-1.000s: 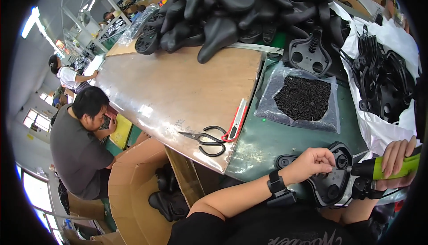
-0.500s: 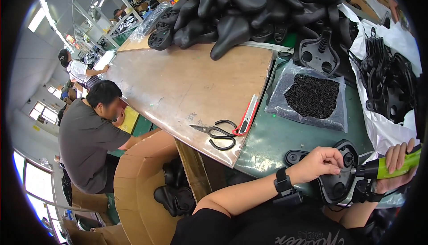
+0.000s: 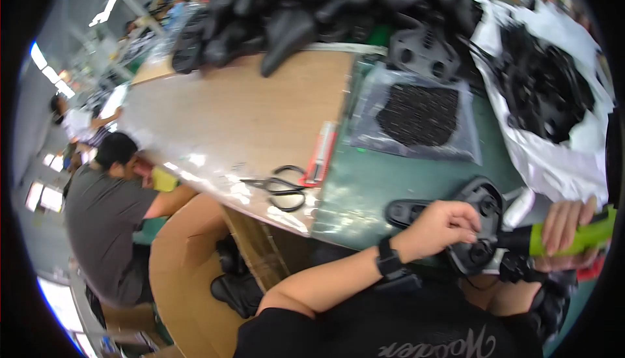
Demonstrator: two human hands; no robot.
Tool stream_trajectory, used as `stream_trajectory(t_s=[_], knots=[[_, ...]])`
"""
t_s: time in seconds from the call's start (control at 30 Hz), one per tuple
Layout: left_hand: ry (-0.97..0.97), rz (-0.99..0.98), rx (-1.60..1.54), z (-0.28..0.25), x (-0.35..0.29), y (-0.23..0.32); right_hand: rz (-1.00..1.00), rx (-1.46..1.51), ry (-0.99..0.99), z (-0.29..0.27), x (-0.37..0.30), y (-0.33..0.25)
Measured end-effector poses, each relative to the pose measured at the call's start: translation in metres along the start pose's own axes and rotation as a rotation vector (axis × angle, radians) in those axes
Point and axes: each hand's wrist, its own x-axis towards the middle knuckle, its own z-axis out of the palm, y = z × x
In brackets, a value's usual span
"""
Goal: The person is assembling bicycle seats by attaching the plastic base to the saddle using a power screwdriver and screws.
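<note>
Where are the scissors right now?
In the head view, the black scissors lie left of centre at the near edge of the brown board, beside the red utility knife, left of the left hand.

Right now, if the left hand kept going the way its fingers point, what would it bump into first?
The left hand points right, across the black saddle base it rests on. Going on, it would probably meet the green-handled tool in the right hand first, though depth is unclear.
</note>
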Motion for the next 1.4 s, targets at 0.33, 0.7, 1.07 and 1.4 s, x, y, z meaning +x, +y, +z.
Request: stream_trajectory(t_s=[0.33,0.7,1.07,1.4], knots=[[0.044,-0.037,0.446,-0.002,0.001,0.013,0.081,-0.080,-0.121,0.024,-0.002,-0.003],[0.117,-0.129,0.413,-0.004,0.014,0.007,0.419,-0.033,-0.438,0.042,0.006,-0.012],[0.011,-0.104,0.418,-0.015,0.013,0.003,0.525,-0.317,-0.344,0.062,0.001,0.007],[0.006,-0.118,0.226,-0.022,0.015,0.006,0.366,-0.325,-0.205,0.079,-0.016,0.020]])
